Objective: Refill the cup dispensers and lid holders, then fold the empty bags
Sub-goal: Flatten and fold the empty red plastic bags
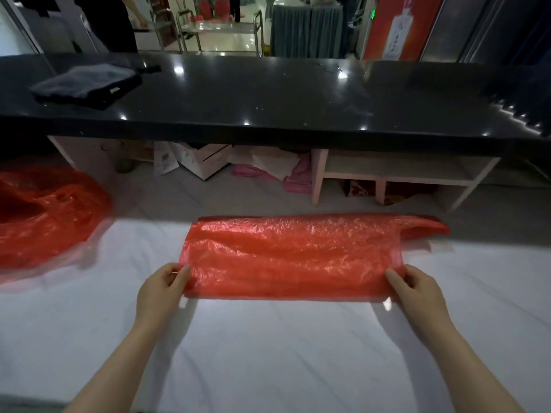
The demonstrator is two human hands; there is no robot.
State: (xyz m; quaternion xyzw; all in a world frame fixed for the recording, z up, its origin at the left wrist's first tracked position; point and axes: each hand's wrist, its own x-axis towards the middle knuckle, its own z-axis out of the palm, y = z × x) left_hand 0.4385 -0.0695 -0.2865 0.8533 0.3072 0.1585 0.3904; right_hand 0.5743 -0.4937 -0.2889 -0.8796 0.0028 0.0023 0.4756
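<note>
Sheet (268, 353) white, wrinkled; counter (268, 93) black, glossy.

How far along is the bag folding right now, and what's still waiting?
No cup dispensers or lid holders are in view, so the refill cannot be judged. In hand: the red bag lies flattened on the white cloth, left hand and right hand pinching its near corners, apparently mid-fold. Left: the crumpled red bag at the left, unfolded.
</note>
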